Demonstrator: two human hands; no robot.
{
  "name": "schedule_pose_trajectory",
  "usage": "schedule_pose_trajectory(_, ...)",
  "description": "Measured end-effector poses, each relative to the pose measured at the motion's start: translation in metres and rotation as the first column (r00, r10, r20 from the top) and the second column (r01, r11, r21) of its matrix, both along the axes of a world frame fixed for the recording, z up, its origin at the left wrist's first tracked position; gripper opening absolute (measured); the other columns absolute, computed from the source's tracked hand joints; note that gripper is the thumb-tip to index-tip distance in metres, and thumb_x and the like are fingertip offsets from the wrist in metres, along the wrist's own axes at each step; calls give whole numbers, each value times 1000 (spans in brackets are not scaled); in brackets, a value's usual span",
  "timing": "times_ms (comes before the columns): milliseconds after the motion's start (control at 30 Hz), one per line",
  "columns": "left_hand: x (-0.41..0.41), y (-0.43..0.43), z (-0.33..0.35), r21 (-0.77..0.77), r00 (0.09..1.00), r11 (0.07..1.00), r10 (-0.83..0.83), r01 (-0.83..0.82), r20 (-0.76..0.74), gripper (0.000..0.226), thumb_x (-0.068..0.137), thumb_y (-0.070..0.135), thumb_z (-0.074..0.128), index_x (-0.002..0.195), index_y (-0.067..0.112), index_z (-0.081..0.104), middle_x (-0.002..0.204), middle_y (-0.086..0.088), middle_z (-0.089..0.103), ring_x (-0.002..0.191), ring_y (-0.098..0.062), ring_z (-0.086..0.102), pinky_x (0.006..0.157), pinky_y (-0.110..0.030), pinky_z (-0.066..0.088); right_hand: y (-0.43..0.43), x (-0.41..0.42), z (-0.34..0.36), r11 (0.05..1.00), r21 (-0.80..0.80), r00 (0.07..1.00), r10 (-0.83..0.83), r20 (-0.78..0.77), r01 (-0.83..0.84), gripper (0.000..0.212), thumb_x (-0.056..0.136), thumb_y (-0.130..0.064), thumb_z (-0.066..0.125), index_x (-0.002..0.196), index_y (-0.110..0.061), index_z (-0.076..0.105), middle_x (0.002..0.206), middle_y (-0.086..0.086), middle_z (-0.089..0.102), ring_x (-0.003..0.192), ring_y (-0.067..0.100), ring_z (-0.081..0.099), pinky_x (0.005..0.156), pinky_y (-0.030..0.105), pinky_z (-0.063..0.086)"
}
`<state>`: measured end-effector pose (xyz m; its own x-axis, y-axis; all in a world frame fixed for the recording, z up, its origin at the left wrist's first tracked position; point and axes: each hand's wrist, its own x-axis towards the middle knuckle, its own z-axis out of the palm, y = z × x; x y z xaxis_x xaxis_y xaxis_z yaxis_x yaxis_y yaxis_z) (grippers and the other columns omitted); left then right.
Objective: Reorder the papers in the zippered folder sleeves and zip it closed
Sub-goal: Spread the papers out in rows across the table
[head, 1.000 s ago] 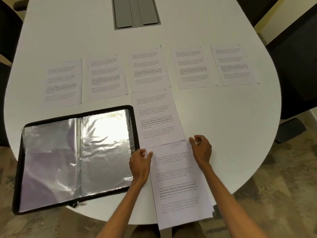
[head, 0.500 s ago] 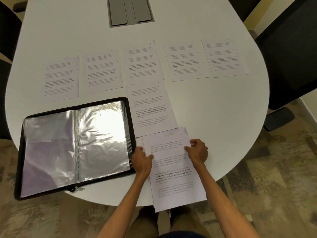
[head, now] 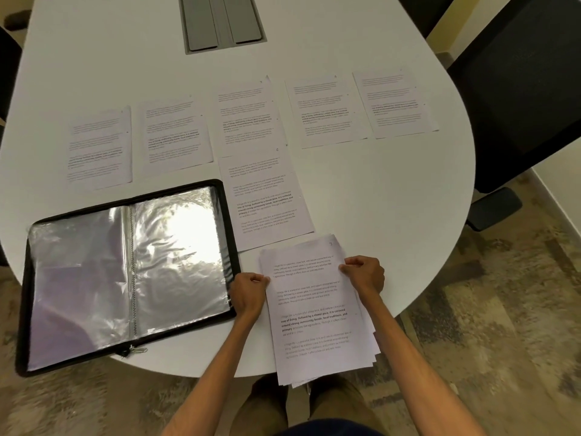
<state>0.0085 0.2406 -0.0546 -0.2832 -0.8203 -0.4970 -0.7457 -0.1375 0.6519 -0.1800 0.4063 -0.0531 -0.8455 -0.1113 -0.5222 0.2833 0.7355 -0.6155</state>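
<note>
A black zippered folder (head: pixel 24 291) lies open at the table's front left, its clear sleeves (head: pixel 176 259) showing no paper. Right of it, a stack of printed papers (head: pixel 314 313) hangs partly over the table's front edge. My left hand (head: pixel 248 294) grips the stack's left edge and my right hand (head: pixel 364 273) pinches its right edge. Several single printed sheets lie in a row across the table's middle (head: pixel 323 111), and one more sheet (head: pixel 264 196) lies just beyond the stack.
The white table (head: pixel 393 199) curves round at the right. A grey cable hatch (head: pixel 223 22) is set in its far centre. A black office chair (head: pixel 515 89) stands at the right, another dark chair (head: pixel 8 64) at the far left. Patterned carpet lies below.
The stack has slid further onto the table, away from me. Both hands moved with it and have closed on its side edges.
</note>
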Motion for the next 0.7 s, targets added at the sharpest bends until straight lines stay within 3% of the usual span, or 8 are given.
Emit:
schedule_pose_trajectory(67,-2,-1,6,-74,998,995,-61,62,20,11,85,21,75,79,11,76,76,-1,72,68,-17,67,64,-29,55,0,-1,2,1000,5,1000,0,-24,1,19,78,-23,81,95,-18,78,96,2,75,88,22,68,78,30,52)
schedule_pose_trajectory(167,-9,-1,18,-152,987,978,-126,139,95,24,84,15,71,60,16,66,58,4,60,49,-6,52,48,-19,39,0,-4,4,1000,13,998,4,-59,-3,13,80,-27,78,91,-20,79,93,0,75,87,21,69,77,34,55)
schedule_pose_trajectory(267,-14,-3,25,-197,971,959,-171,204,169,32,78,9,65,49,13,53,45,6,47,41,-9,46,46,-20,33,-1,-6,6,1000,8,996,16,-83,-15,17,85,-27,72,98,-19,78,97,2,75,89,23,68,80,36,56)
schedule_pose_trajectory(433,-21,-15,35,-241,950,927,-243,287,196,32,80,7,60,53,14,45,50,3,44,47,-15,47,50,-23,31,-7,-18,12,995,-80,992,58,-109,-67,18,91,-22,63,104,-12,73,97,5,72,86,21,65,72,27,47)
schedule_pose_trajectory(533,-25,-21,35,-200,912,904,-328,379,246,20,87,22,65,76,11,53,72,-1,54,68,-20,56,60,-27,38,-14,-22,15,979,-168,991,103,-83,-116,18,94,-22,61,107,-11,68,101,4,68,91,19,64,74,25,46)
schedule_pose_trajectory(633,-27,-20,28,-151,909,909,-351,389,226,51,86,36,71,121,5,51,114,-12,57,104,-31,59,83,-39,49,-19,-21,19,958,-261,991,99,-87,-119,14,96,-22,60,106,-12,64,101,0,64,92,14,60,68,16,44)
schedule_pose_trajectory(700,-31,-17,25,-166,913,903,-368,396,174,58,90,37,68,133,4,48,127,-15,53,114,-31,54,92,-40,47,-21,-22,20,935,-344,996,71,-55,-85,13,97,-22,60,105,-13,63,99,0,64,90,13,60,68,14,45)
